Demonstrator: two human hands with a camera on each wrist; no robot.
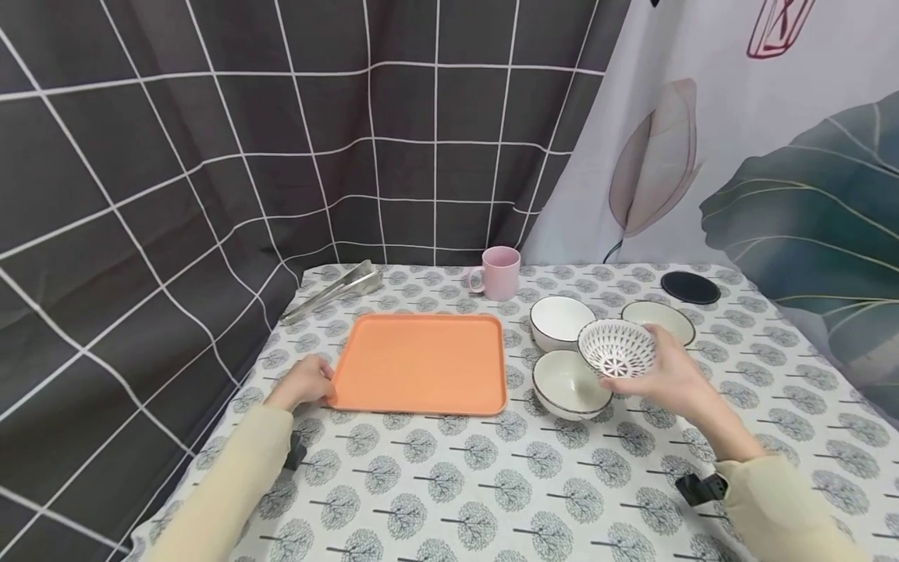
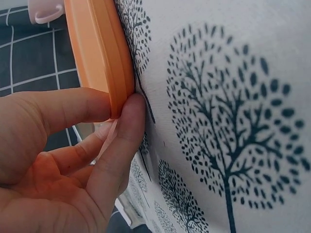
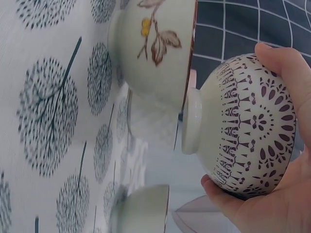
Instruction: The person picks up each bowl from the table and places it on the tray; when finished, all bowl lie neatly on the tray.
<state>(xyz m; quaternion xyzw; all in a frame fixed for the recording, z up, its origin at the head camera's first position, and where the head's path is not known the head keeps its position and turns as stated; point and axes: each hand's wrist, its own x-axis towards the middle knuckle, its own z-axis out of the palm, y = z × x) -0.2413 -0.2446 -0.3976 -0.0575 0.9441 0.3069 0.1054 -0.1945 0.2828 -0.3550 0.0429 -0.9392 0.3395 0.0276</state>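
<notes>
An orange tray (image 1: 421,364) lies flat on the patterned tablecloth. At its near left corner my left hand (image 1: 307,381) pinches the rim between thumb and fingers, as the left wrist view shows with the tray edge (image 2: 104,53) in the grip. A small bowl with a dark petal pattern (image 1: 616,349) is held up by my right hand (image 1: 670,371), thumb and fingers around its sides. In the right wrist view this patterned bowl (image 3: 243,126) hangs above the table, its foot near the rim of a flower-painted bowl (image 3: 155,53).
Around the held bowl stand a white bowl (image 1: 560,320), a cream bowl (image 1: 570,382) and another cream bowl (image 1: 660,314) partly behind the hand. Farther back are a pink mug (image 1: 500,273), metal tongs (image 1: 333,290) and a black round coaster (image 1: 691,287).
</notes>
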